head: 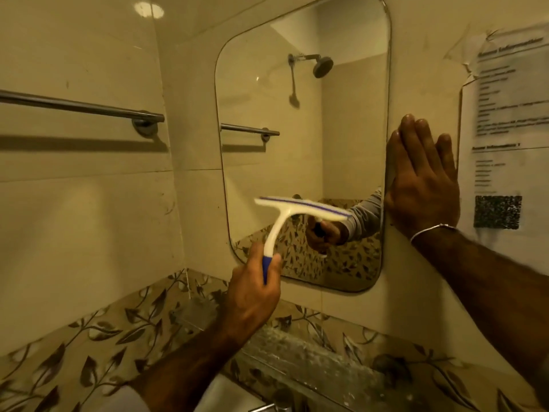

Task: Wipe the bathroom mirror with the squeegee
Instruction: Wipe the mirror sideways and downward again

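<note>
1. A towel bar [80, 107] runs along the tiled wall on the far left, fixed by a round mount near the wall's corner.
2. Below it a band of leaf-patterned tiles [98, 331] crosses the wall, above the sink's rim.
3. The left hand [252, 295] is curled round the blue grip of the squeegee [285, 221], thumb on the near side, holding it firmly just in front of the mirror's lower left corner.
4. The squeegee's white neck rises from that hand and bends right; its blade, white with a purple strip, lies nearly level across the lower part of the mirror [303, 120], left end slightly higher. Whether the blade touches the glass cannot be told; it is blurred.
5. The mirror, a tall rounded rectangle on the wall, reflects a shower head, a second view of the towel bar, and the gripping hand with a grey sleeve.
6. The right hand [421, 179] lies flat, fingers straight and together, pointing up, pressed against the wall at the mirror's right edge, holding nothing. A thin silver bracelet [430, 231] circles its wrist.
7. A printed notice [505, 120] with a square code is taped to the wall at the far right, its text unreadable.
8. A tap [276, 404] shows at the bottom edge.
</note>
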Tool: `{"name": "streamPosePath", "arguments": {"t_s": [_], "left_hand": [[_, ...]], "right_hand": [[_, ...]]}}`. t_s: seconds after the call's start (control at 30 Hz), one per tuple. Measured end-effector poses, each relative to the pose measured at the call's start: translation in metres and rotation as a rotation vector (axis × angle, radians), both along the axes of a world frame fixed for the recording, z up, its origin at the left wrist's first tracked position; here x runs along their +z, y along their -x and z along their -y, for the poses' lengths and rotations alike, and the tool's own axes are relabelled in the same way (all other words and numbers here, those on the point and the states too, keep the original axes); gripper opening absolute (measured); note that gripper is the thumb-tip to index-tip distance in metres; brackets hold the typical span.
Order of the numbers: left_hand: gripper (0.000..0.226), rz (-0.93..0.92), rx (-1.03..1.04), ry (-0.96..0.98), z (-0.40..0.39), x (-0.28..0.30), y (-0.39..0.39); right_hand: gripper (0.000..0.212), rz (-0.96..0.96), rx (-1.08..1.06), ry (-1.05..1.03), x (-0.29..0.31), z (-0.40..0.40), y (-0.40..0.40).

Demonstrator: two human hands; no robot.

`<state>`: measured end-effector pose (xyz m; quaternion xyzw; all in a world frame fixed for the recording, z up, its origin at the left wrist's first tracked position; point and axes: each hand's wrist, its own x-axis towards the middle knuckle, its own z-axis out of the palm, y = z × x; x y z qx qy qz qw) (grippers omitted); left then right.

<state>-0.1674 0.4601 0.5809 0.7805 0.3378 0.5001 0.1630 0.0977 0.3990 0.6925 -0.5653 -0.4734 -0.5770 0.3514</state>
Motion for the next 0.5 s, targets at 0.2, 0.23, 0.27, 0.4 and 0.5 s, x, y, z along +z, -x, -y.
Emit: {"name": "streamPosePath", "arguments": {"t_s": [0.2,0.23,0.27,0.4,0.5], "left_hand": [[0.012,-0.136,0.047,0.231,0.014,-0.037,0.022],[0.013,-0.169,0.059,0.289,0.016,-0.04,0.025],[0.015,-0.208,0.069,0.353,0.017,-0.042,0.028],[0.03,-0.295,0.137,0.453,0.021,-0.047,0.043],[0.018,-0.233,0.163,0.41,0.026,-0.031,0.053]], "right_hand": [[0.076,0.001,0.003,-0.002,0.001,0.003,0.002],[0.075,0.005,0.002,-0.001,0.001,0.003,0.003],[0.074,0.006,-0.002,0.007,0.001,0.003,0.002],[0.074,0.0,-0.021,0.044,0.002,0.005,0.002],[0.071,-0.004,-0.03,0.048,0.0,0.003,0.0]]}}
